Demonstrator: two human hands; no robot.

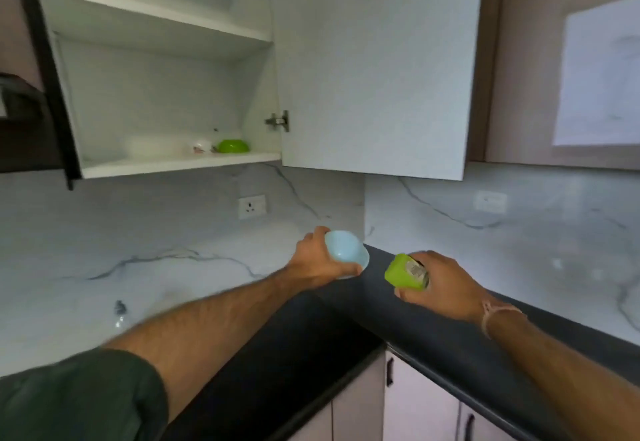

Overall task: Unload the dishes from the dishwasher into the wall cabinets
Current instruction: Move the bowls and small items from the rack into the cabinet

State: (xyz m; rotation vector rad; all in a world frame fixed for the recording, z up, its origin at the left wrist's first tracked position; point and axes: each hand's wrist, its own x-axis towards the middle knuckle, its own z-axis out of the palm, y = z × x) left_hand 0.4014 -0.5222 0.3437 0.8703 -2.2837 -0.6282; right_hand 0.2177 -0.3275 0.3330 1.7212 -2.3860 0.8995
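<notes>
My left hand (317, 260) grips a pale blue bowl (347, 250), tilted on its side, above the dark countertop corner. My right hand (446, 284) grips a lime green cup (401, 271), also tilted, with a patterned inside showing. Both hands are held out in front of me, below the open wall cabinet (166, 163). On the cabinet's bottom shelf sit a green bowl (233, 146), a small white item with red marks (202, 147) and a stack of pale, blurred dishes (152, 146). The upper shelf (149, 14) looks bare. The dishwasher is out of view.
The cabinet door (377, 66) hangs open to the right of the shelves. A dark countertop (346, 329) wraps the corner under a marble backsplash with a wall socket (252, 206). Base cabinets with black handles (389, 375) stand below. A dark hood (24, 122) juts at left.
</notes>
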